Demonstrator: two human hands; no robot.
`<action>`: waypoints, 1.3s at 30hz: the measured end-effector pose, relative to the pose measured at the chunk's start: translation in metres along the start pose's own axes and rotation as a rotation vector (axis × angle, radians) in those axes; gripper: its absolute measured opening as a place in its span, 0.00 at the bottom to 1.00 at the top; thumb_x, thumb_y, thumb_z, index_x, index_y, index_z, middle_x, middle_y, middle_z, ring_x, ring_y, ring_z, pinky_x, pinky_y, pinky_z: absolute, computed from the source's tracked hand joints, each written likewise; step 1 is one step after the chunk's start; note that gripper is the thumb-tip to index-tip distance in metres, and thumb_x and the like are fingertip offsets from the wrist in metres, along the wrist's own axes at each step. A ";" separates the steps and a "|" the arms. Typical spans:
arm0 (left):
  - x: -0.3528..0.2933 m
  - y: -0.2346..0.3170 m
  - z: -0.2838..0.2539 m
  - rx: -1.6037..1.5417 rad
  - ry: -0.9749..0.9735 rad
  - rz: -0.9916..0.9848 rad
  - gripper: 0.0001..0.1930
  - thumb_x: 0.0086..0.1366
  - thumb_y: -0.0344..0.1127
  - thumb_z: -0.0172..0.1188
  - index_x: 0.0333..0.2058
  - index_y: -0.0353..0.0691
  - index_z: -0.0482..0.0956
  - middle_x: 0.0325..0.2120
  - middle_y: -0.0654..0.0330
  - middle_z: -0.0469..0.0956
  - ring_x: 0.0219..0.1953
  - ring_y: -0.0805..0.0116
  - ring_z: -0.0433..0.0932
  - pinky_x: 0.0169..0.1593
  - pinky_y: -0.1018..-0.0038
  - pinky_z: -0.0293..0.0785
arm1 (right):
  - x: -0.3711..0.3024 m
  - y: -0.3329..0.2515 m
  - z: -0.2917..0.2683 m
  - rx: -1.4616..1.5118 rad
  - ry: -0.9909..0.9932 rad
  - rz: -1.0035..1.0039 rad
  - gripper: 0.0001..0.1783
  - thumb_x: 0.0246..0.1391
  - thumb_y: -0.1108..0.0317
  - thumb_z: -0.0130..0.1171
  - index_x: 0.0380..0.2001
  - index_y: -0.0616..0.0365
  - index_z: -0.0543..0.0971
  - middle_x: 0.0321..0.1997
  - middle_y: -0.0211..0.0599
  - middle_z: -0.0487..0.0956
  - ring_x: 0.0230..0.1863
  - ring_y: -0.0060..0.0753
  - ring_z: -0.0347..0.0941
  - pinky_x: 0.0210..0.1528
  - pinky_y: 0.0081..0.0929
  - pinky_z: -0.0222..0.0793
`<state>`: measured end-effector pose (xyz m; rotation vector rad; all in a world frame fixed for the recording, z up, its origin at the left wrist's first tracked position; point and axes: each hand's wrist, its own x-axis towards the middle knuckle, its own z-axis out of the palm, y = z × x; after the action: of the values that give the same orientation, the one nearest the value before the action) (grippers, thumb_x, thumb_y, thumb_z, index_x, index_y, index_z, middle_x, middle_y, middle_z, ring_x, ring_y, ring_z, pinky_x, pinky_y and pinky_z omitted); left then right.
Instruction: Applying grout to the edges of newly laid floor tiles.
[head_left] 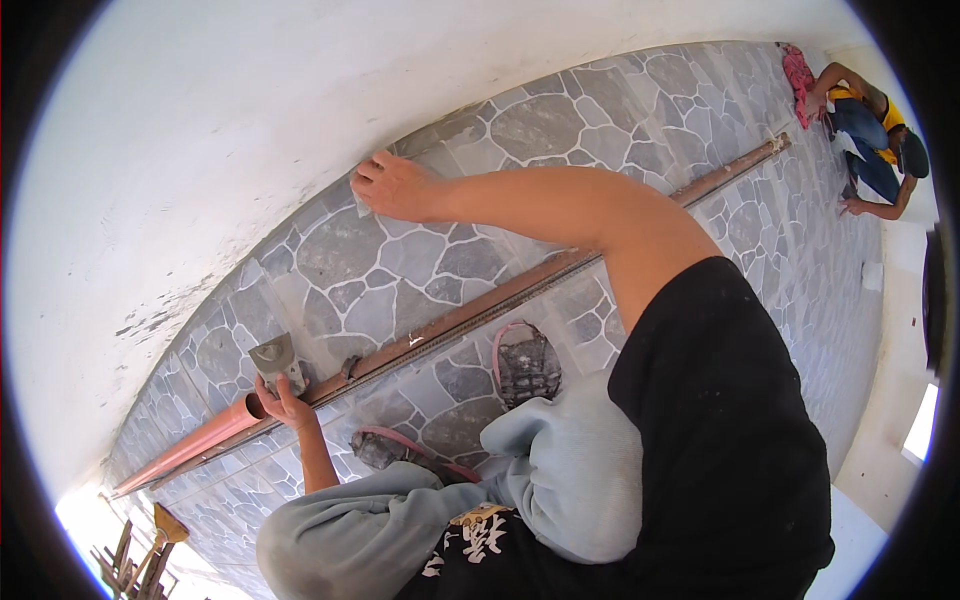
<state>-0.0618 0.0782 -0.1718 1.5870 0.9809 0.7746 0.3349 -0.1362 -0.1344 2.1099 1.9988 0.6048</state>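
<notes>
My left hand (287, 405) is closed around the lower part of a flat grey scraper-like tool (275, 352), whose flared end points away from me. It is held above the stone-patterned floor, near the end of a reddish-brown pipe (205, 437). My right arm stretches across to the base of the white wall (250, 100). There my right hand (402, 187) is bent closed, low against the line where floor and wall meet. A small pale edge shows under its fingers, but most of whatever it holds is hidden.
A long brown metal bar (480, 312) lies across the floor (340, 245) between my feet and the wall. A person (870, 130) crouches at the far right beside a red cloth (797, 80). A yellowish broom-like head (170, 523) stands at the lower left.
</notes>
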 end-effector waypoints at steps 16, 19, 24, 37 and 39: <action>0.001 -0.004 -0.002 0.023 -0.030 0.001 0.27 0.64 0.36 0.58 0.59 0.31 0.66 0.45 0.52 0.74 0.37 0.65 0.77 0.27 0.74 0.80 | -0.153 0.116 0.005 0.024 -0.223 0.100 0.29 0.55 0.69 0.55 0.63 0.51 0.71 0.63 0.23 0.71 0.58 0.30 0.67 0.59 0.32 0.61; 0.002 -0.006 -0.001 0.014 -0.035 -0.014 0.28 0.63 0.37 0.58 0.59 0.31 0.66 0.46 0.52 0.74 0.38 0.65 0.77 0.27 0.74 0.80 | -0.133 0.099 0.017 0.108 -0.162 0.125 0.29 0.55 0.69 0.55 0.63 0.51 0.71 0.63 0.24 0.71 0.58 0.31 0.67 0.59 0.32 0.61; -0.002 0.004 0.002 -0.004 0.036 -0.040 0.27 0.62 0.36 0.58 0.58 0.30 0.67 0.45 0.52 0.74 0.37 0.66 0.77 0.28 0.74 0.80 | -0.155 0.128 0.027 -0.058 -0.180 0.119 0.29 0.54 0.70 0.56 0.62 0.52 0.72 0.60 0.27 0.73 0.59 0.33 0.65 0.57 0.33 0.62; 0.004 -0.002 0.015 -0.036 -0.031 0.010 0.25 0.63 0.34 0.57 0.57 0.30 0.68 0.44 0.53 0.75 0.35 0.66 0.77 0.27 0.75 0.79 | 0.020 -0.002 -0.002 0.388 0.276 -0.026 0.12 0.54 0.67 0.53 0.41 0.53 0.80 0.41 0.25 0.77 0.50 0.28 0.70 0.48 0.31 0.64; 0.004 -0.001 0.012 -0.036 -0.010 -0.033 0.26 0.63 0.35 0.57 0.58 0.30 0.67 0.45 0.53 0.75 0.36 0.66 0.78 0.26 0.74 0.79 | 0.046 -0.022 0.002 0.314 0.181 -0.026 0.10 0.53 0.67 0.54 0.37 0.53 0.81 0.38 0.25 0.77 0.49 0.28 0.70 0.48 0.31 0.64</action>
<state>-0.0499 0.0766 -0.1758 1.5383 0.9788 0.7573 0.3161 -0.0887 -0.1367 2.2671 2.3517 0.5231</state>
